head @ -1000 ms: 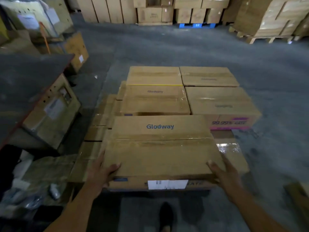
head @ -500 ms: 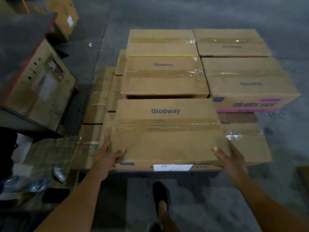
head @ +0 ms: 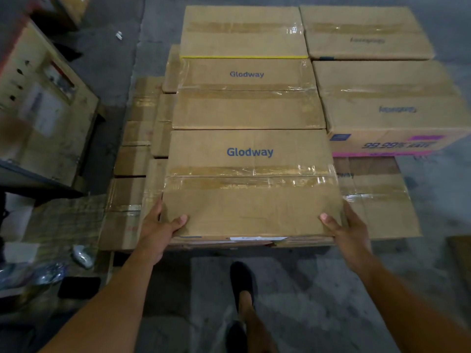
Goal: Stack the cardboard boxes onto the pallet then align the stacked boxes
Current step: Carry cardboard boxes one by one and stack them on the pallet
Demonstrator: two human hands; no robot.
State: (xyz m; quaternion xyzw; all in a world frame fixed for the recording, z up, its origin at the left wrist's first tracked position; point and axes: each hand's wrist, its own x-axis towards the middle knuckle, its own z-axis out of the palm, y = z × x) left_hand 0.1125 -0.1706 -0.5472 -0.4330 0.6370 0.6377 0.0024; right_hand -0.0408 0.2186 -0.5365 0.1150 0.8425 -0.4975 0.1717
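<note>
A brown cardboard box [head: 251,184] marked "Glodway" lies at the near edge of the stack. My left hand [head: 159,229] grips its near left corner, thumb on top, fingers down the side. My right hand [head: 348,231] grips the near right corner the same way. Behind it sit a second Glodway box [head: 247,98] and a yellow-edged box [head: 243,31]. Two more boxes [head: 390,103] stand to the right, one with a pink stripe. A lower box [head: 377,197] lies beside my right hand. The pallet itself is hidden under the boxes.
Lower, smaller cartons [head: 132,174] line the stack's left side. A large carton on a rack [head: 43,108] stands at left, with plastic-wrapped clutter [head: 51,266] on the floor below. My dark shoe [head: 240,281] is on the grey concrete just in front of the stack.
The view has tilted down and closer to the stack. The held box has slid forward against the second Glodway box, with both hands still on its near corners.
</note>
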